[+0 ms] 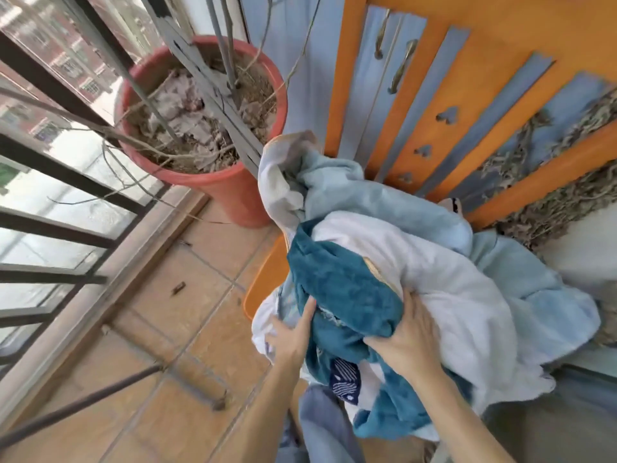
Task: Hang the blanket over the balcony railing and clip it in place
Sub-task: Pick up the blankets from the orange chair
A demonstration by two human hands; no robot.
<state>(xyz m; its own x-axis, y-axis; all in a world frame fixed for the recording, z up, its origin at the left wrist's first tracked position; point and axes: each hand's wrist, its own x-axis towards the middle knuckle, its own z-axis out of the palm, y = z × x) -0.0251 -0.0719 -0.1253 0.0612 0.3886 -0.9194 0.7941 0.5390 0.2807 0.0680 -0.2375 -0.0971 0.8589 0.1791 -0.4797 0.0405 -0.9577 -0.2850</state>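
A bunched blanket [417, 262], teal, white and pale blue, lies heaped on an orange seat at the right. My left hand [292, 335] grips its white and teal folds at the lower left edge. My right hand [407, 335] presses down on the teal part, fingers curled into the cloth. The dark metal balcony railing [60, 175] runs along the left side, apart from the blanket. No clips show.
A large red plant pot [213, 182] with dry soil and bare stems stands between the railing and an orange slatted chair back [494, 105]. The tan tiled floor [187, 322] lies below, crossed by a thin dark bar [83, 402].
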